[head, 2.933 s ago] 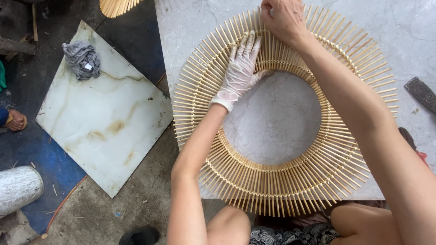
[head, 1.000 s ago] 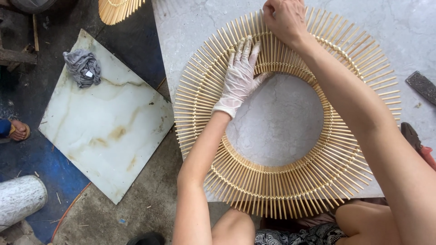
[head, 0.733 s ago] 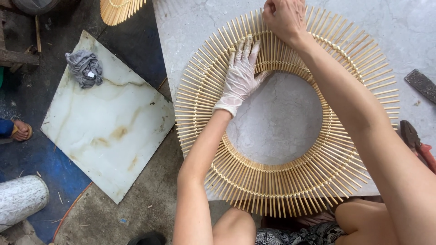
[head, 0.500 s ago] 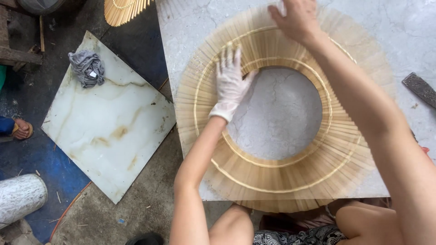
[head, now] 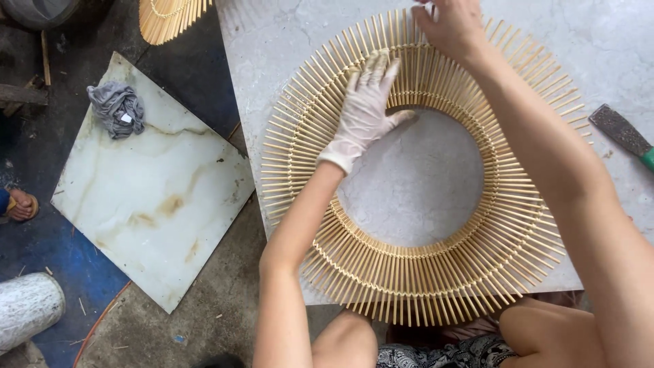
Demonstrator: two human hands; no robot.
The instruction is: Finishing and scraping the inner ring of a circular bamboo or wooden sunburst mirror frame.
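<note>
The bamboo stick ring (head: 415, 272), a flat wheel of short slats bound side by side around an open middle, lies on the grey stone worktop (head: 613, 61) and covers most of it, its 6 o'clock edge overhanging the worktop rim above your knees. Your left hand (head: 366, 109), in a thin white glove, lies flat on the ring at about 11 o'clock, fingers spread and pointing away from you, thumb reaching into the open middle. Your right hand (head: 453, 27), bare, rests on the ring's top edge at about 12 o'clock; its fingers curl down over the slats, but you cannot tell whether they pinch one, as the frame cuts them off. At 3 o'clock of the ring, near the worktop's edge, lies a flat file with a green handle (head: 623, 133). Off the worktop at 9 o'clock, a square marble tile (head: 153, 191) lies on the floor with a crumpled grey rag (head: 117, 108) on its far corner. At 11 o'clock, another bamboo piece (head: 170, 17) shows partly at the frame's top.
</note>
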